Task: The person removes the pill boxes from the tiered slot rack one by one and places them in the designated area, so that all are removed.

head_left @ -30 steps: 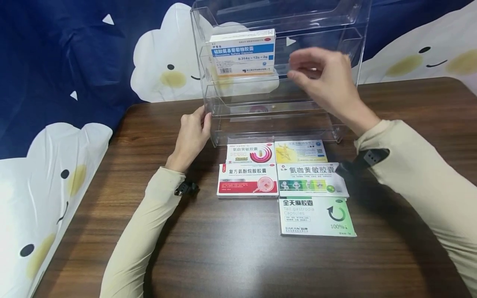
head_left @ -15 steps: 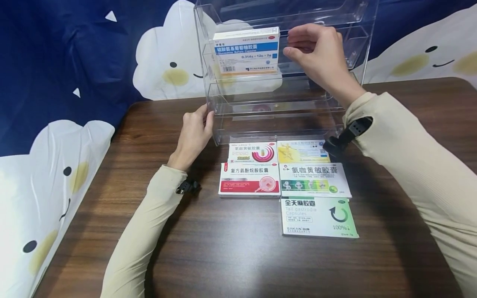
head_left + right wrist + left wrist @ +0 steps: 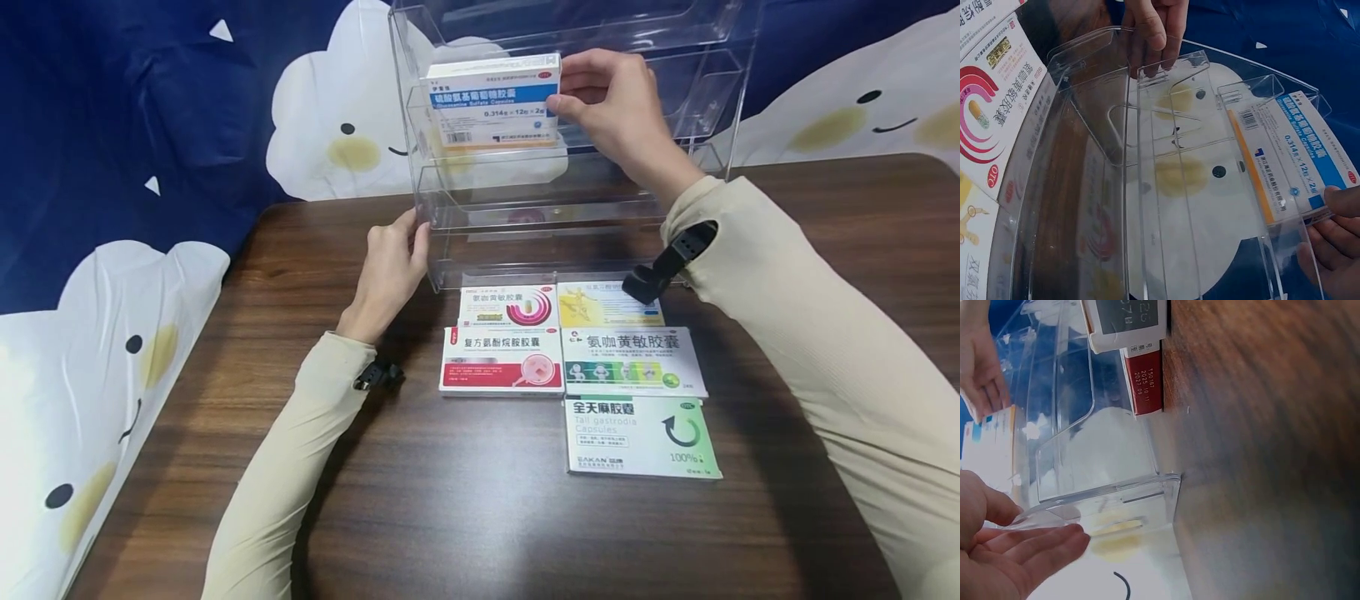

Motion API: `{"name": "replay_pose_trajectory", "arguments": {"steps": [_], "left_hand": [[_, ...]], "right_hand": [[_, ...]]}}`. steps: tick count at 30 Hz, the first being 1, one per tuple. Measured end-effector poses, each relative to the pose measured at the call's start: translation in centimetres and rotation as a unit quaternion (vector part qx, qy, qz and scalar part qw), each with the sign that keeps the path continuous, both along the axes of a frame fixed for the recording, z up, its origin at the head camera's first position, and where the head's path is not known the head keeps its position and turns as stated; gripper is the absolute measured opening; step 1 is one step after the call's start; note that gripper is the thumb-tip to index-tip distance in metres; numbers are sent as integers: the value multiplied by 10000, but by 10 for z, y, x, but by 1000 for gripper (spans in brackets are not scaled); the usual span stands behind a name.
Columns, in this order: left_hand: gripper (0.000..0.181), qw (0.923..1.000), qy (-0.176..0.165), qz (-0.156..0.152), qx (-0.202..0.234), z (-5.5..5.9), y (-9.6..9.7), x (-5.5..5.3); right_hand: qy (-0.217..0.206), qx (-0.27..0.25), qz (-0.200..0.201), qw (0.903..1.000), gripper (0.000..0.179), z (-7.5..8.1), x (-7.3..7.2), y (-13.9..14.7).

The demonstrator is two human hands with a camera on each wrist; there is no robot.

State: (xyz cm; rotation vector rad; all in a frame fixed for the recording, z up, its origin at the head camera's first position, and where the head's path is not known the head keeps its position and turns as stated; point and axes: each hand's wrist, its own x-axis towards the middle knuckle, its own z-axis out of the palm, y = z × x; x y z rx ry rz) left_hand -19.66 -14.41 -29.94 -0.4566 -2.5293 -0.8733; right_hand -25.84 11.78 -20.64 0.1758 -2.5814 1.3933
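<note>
A white and blue medicine box (image 3: 495,104) stands upright in a middle tier of the clear plastic rack (image 3: 525,218), toward its left side. My right hand (image 3: 618,108) pinches the box's right end, thumb on the printed front and fingers behind, as the right wrist view shows on the box (image 3: 1288,156). Low on the rack's left side, my left hand (image 3: 386,271) grips the edge of the clear side panel. In the left wrist view, the panel (image 3: 1110,494) passes between the thumb and fingers of that hand (image 3: 1016,550).
Flat on the wooden table (image 3: 480,517) before the rack lie several medicine boxes: a pink-ringed one (image 3: 510,307), a yellow one (image 3: 592,307), a red one (image 3: 501,362), a green-banded one (image 3: 633,362) and a green one (image 3: 641,437). A blue cloud-patterned cloth (image 3: 187,108) hangs behind.
My right hand has moved left to the white and blue box and now pinches its right end. My left hand has kept its grip on the rack. The box has stayed in its tier.
</note>
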Motion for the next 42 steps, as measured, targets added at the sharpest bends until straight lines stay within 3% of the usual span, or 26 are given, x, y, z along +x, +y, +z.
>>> {"name": "replay_pose_trajectory", "arguments": {"steps": [9,17,24,31,42], "left_hand": [[22,10000,-9,3,32,-2,0,1],[22,10000,-6,-2,-23,-1,1,-1],[22,10000,-8,8,-22,-2,1,0],[22,10000,8,31,-4,-2,0,-2],[21,10000,-2,39,-15,-3,1,-3]], "right_hand": [[15,-494,-12,9988,34,2,-3,-2],[680,-1049,286,9917,30,9,3,19],[1275,-1550,565,9780,28,14,12,33],[1483,-1401,564,9774,26,9,27,43],[1360,-1466,459,9787,22,-8,46,57]]}}
